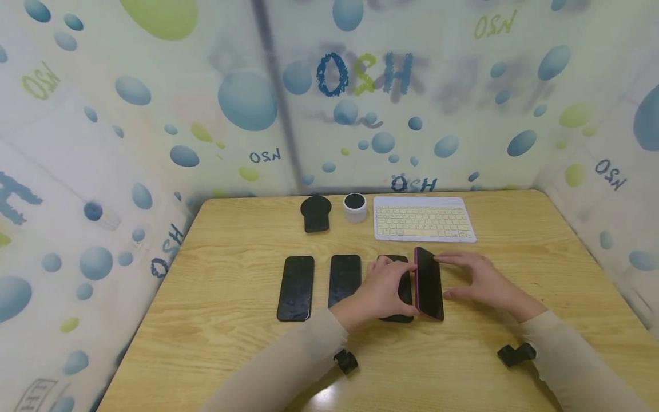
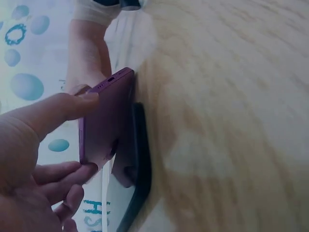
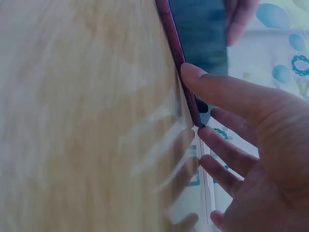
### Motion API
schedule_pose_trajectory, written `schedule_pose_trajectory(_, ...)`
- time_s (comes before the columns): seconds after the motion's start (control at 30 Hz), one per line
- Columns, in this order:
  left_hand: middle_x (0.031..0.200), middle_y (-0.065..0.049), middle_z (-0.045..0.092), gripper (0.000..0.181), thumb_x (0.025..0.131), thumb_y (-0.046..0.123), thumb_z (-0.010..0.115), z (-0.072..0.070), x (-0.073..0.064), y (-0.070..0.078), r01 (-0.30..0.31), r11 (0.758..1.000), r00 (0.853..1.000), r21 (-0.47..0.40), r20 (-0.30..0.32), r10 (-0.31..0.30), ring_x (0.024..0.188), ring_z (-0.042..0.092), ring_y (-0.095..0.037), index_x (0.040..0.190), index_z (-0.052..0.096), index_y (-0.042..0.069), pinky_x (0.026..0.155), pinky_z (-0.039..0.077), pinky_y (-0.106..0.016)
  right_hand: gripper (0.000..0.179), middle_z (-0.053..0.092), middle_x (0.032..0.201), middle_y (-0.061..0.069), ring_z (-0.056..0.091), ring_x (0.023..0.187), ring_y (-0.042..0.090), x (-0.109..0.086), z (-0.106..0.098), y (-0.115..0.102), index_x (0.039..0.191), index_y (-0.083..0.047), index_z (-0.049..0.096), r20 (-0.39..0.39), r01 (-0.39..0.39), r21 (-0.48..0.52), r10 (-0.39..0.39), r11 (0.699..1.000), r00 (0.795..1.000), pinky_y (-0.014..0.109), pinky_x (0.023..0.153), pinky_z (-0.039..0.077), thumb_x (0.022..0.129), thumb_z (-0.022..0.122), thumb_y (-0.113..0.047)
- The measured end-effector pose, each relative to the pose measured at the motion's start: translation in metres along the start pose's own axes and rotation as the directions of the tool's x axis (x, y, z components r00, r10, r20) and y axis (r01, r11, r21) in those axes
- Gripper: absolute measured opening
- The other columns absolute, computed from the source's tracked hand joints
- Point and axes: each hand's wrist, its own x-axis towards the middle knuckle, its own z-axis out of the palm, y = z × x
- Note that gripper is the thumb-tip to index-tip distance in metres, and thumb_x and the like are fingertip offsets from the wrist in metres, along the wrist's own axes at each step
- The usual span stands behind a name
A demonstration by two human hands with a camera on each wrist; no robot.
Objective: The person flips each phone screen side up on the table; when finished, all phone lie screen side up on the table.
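Note:
My left hand (image 1: 378, 289) grips a purple-edged smartphone (image 1: 429, 286) by its left long side, thumb near one end and fingers near the other. The phone leans, left side raised, its dark screen facing right; its purple back (image 2: 108, 116) shows in the left wrist view. At the phone's lower long edge is my right hand (image 1: 486, 283), fairly straight, with thumb on the edge and index fingertip at the far corner. Under my left hand lies another dark smartphone (image 1: 399, 317), partly hidden. Two more, a middle phone (image 1: 345, 277) and a left phone (image 1: 296, 289), lie flat beside it.
Behind the phones on the wooden table (image 1: 216, 286) are a black round-topped flat object (image 1: 316, 214), a small white cylinder (image 1: 355, 209) with a dark top, and a white keyboard (image 1: 423, 220). Patterned walls (image 1: 437, 114) enclose the table's back and sides.

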Motion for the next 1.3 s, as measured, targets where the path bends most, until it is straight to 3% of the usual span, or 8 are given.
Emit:
schedule_pose_trajectory(0.23,0.135,0.009,0.066,0.090,0.069,0.055,0.092,0.014,0.006,0.011,0.055,0.989,0.998,0.138,-0.010,-0.054,0.114,0.045,-0.014,0.145,0.058,0.022,0.091,0.035,-0.032,0.074,0.056,0.148,0.018,0.044,0.138,0.049,-0.006,-0.010,0.005,0.140,-0.013,0.064,0.020,0.008,-0.048,-0.007,0.999,1.000,0.073,0.107,0.033,0.075,0.093,-0.031)
schedule_pose_trajectory(0.47,0.137,0.012,0.064,0.091,0.066,0.055,0.094,0.022,0.012,0.018,0.091,0.983,0.996,0.160,0.006,-0.094,0.111,0.043,-0.012,0.143,0.059,0.024,0.087,0.031,-0.030,0.078,0.057,0.145,0.017,0.045,0.138,0.046,-0.007,-0.019,0.013,0.140,-0.011,0.065,0.039,0.035,-0.028,-0.033,0.999,0.999,0.068,0.107,0.036,0.072,0.095,-0.034)
schedule_pose_trajectory(0.7,0.139,0.010,0.063,0.091,0.066,0.060,0.092,0.026,0.016,0.022,0.087,0.974,0.996,0.209,0.015,-0.092,0.113,0.045,-0.013,0.143,0.060,0.023,0.088,0.033,-0.031,0.076,0.059,0.143,0.011,0.047,0.135,0.039,-0.006,-0.020,0.022,0.139,-0.013,0.067,0.017,0.123,-0.048,-0.123,0.991,0.992,0.030,0.107,0.036,0.071,0.095,-0.035)
schedule_pose_trajectory(0.93,0.141,0.009,0.059,0.089,0.067,0.064,0.089,0.026,0.017,0.026,0.077,0.968,0.996,0.237,0.033,-0.088,0.117,0.044,-0.014,0.141,0.061,0.023,0.090,0.034,-0.033,0.073,0.056,0.147,0.011,0.044,0.138,0.040,-0.005,-0.022,0.026,0.139,-0.015,0.066,0.055,0.093,-0.056,-0.090,0.994,0.994,0.064,0.107,0.036,0.073,0.094,-0.030)
schedule_pose_trajectory(1.0,0.143,0.009,0.058,0.087,0.069,0.065,0.088,0.024,0.015,0.025,0.070,0.970,0.997,0.234,0.024,-0.078,0.119,0.044,-0.015,0.142,0.061,0.025,0.092,0.034,-0.035,0.070,0.056,0.148,0.011,0.044,0.139,0.040,-0.006,-0.023,0.026,0.140,-0.015,0.066,0.049,0.087,-0.062,-0.084,0.994,0.995,0.065,0.107,0.036,0.076,0.093,-0.024)
schedule_pose_trajectory(1.13,0.147,0.010,0.054,0.078,0.077,0.062,0.084,0.018,0.008,0.015,0.046,0.985,0.998,0.169,-0.037,-0.041,0.127,0.042,-0.017,0.144,0.059,0.030,0.099,0.034,-0.039,0.062,0.056,0.148,0.016,0.046,0.138,0.044,-0.010,-0.024,0.026,0.143,-0.012,0.061,-0.015,0.108,-0.078,-0.109,0.991,0.994,0.035,0.115,0.036,0.085,0.083,-0.010)
schedule_pose_trajectory(1.23,0.150,0.008,0.052,0.068,0.086,0.056,0.079,0.008,0.001,0.003,0.032,0.995,0.997,0.092,-0.078,-0.025,0.130,0.042,-0.018,0.145,0.059,0.030,0.101,0.034,-0.042,0.055,0.056,0.147,0.020,0.048,0.136,0.046,-0.012,-0.024,0.025,0.144,-0.008,0.060,-0.085,0.113,-0.085,-0.120,0.990,0.989,0.007,0.107,0.025,0.092,0.077,-0.010)
schedule_pose_trajectory(1.3,0.151,0.006,0.051,0.060,0.091,0.051,0.075,0.000,-0.005,-0.006,0.035,0.998,0.995,0.057,-0.097,-0.029,0.131,0.042,-0.020,0.145,0.059,0.029,0.101,0.034,-0.043,0.052,0.056,0.146,0.020,0.049,0.135,0.047,-0.013,-0.023,0.023,0.143,-0.006,0.060,-0.119,0.092,-0.082,-0.102,0.992,0.988,0.006,0.107,0.025,0.094,0.076,-0.014)
